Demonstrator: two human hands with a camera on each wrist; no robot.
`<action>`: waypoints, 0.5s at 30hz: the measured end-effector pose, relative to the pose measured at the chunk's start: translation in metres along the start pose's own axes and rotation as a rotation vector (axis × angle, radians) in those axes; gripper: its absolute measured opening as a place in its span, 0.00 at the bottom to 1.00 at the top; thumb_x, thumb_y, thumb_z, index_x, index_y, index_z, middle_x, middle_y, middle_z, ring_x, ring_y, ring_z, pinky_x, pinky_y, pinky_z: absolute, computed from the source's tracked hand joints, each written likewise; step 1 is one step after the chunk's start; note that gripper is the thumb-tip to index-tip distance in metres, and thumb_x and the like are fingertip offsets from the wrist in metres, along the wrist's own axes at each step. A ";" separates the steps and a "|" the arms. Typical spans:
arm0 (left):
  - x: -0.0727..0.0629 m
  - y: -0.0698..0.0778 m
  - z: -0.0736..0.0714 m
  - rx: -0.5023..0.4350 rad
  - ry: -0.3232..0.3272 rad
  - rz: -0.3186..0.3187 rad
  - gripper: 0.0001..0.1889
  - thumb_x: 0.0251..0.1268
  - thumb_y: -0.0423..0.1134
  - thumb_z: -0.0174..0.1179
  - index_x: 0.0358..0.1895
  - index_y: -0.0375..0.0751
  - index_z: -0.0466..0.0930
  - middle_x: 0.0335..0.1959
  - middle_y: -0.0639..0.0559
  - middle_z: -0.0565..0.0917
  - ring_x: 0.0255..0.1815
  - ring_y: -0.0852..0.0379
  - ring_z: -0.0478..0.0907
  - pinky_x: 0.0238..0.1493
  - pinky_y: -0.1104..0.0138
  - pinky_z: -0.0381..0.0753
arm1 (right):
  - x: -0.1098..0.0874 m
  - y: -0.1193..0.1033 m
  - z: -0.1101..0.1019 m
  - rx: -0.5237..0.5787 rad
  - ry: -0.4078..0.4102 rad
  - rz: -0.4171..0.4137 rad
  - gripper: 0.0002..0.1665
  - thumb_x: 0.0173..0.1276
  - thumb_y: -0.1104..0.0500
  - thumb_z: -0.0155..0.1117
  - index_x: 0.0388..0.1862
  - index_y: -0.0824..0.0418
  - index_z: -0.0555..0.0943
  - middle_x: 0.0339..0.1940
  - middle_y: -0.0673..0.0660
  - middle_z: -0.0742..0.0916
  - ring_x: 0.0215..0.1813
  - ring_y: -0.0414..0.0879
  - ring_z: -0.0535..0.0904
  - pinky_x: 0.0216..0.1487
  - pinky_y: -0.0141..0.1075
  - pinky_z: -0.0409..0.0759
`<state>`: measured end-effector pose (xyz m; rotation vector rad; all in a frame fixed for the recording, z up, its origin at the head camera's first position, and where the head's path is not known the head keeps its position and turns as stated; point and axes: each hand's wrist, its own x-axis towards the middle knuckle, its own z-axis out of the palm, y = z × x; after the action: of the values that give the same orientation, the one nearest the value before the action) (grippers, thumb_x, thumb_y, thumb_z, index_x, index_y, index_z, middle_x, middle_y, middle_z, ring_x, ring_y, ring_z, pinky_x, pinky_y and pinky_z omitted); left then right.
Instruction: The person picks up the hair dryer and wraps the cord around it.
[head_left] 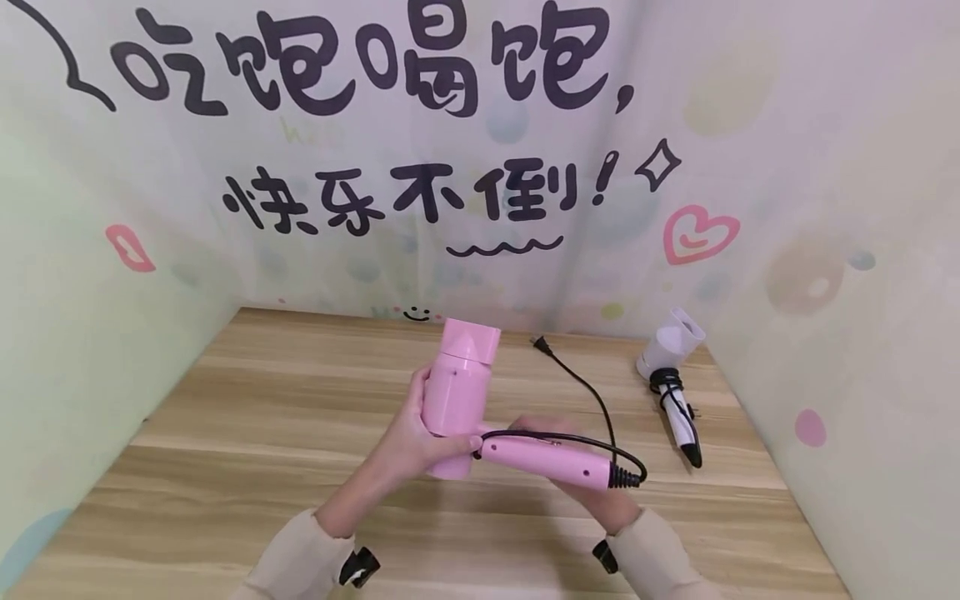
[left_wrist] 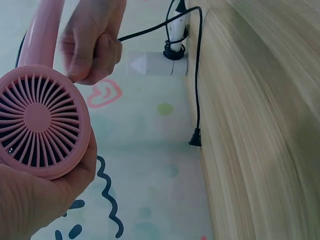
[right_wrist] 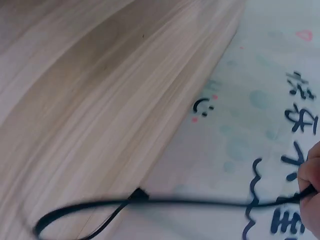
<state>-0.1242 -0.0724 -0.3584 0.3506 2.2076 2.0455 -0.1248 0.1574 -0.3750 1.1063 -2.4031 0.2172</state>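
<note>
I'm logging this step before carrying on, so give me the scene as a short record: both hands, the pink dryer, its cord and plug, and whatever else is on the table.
Left hand: gripping the body of the pink hair dryer
Right hand: pinching the dryer cord
Dryer position: held above the table, handle to the right
Plug: on the table, near its back edge
Also present: white hair dryer, far right, its own cord wound round it
</note>
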 end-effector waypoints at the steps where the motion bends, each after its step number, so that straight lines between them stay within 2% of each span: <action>1: 0.000 0.001 -0.001 -0.003 -0.010 -0.001 0.52 0.39 0.31 0.73 0.68 0.47 0.48 0.50 0.40 0.74 0.45 0.49 0.77 0.46 0.58 0.79 | 0.002 0.005 0.002 0.273 0.062 0.051 0.06 0.66 0.68 0.53 0.32 0.62 0.77 0.28 0.51 0.83 0.29 0.34 0.76 0.34 0.22 0.74; 2: 0.000 0.002 -0.002 -0.002 -0.021 -0.004 0.52 0.39 0.31 0.73 0.69 0.47 0.48 0.50 0.39 0.74 0.45 0.49 0.77 0.46 0.59 0.79 | 0.003 0.009 0.003 0.448 0.123 0.106 0.04 0.63 0.67 0.58 0.32 0.60 0.80 0.26 0.51 0.85 0.28 0.34 0.77 0.31 0.23 0.75; 3: 0.000 0.002 -0.002 -0.001 -0.029 -0.005 0.52 0.39 0.31 0.72 0.69 0.47 0.48 0.51 0.39 0.74 0.45 0.49 0.77 0.46 0.58 0.79 | 0.004 0.013 0.004 0.557 0.140 0.159 0.03 0.59 0.67 0.63 0.31 0.60 0.81 0.25 0.52 0.85 0.26 0.34 0.77 0.29 0.24 0.76; 5: 0.000 0.003 -0.002 0.018 -0.053 0.003 0.52 0.39 0.32 0.73 0.69 0.46 0.47 0.51 0.39 0.73 0.44 0.49 0.77 0.45 0.58 0.79 | 0.005 0.023 0.008 0.443 0.139 0.192 0.03 0.58 0.63 0.66 0.27 0.56 0.81 0.21 0.48 0.84 0.23 0.30 0.73 0.25 0.23 0.72; 9: -0.001 0.003 0.000 0.111 -0.089 0.022 0.54 0.37 0.35 0.75 0.70 0.47 0.48 0.52 0.41 0.73 0.44 0.49 0.77 0.43 0.60 0.80 | 0.005 0.037 0.006 0.450 0.127 0.245 0.04 0.55 0.59 0.70 0.24 0.53 0.82 0.16 0.43 0.78 0.19 0.29 0.65 0.21 0.23 0.67; 12: -0.003 0.000 0.001 0.190 -0.080 0.019 0.56 0.33 0.37 0.76 0.70 0.47 0.49 0.51 0.42 0.74 0.42 0.50 0.77 0.41 0.61 0.79 | 0.001 0.044 0.001 0.444 0.141 0.318 0.06 0.52 0.58 0.71 0.22 0.53 0.82 0.15 0.41 0.75 0.19 0.29 0.62 0.18 0.23 0.64; 15: -0.003 -0.002 0.002 0.230 -0.062 0.003 0.56 0.32 0.38 0.77 0.69 0.48 0.49 0.49 0.43 0.74 0.41 0.50 0.76 0.39 0.61 0.80 | -0.001 0.046 -0.007 0.424 0.147 0.349 0.06 0.52 0.58 0.72 0.22 0.54 0.81 0.15 0.41 0.74 0.18 0.29 0.61 0.18 0.24 0.64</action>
<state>-0.1213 -0.0710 -0.3608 0.4317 2.4094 1.7581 -0.1560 0.1912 -0.3666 0.7888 -2.4612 0.9265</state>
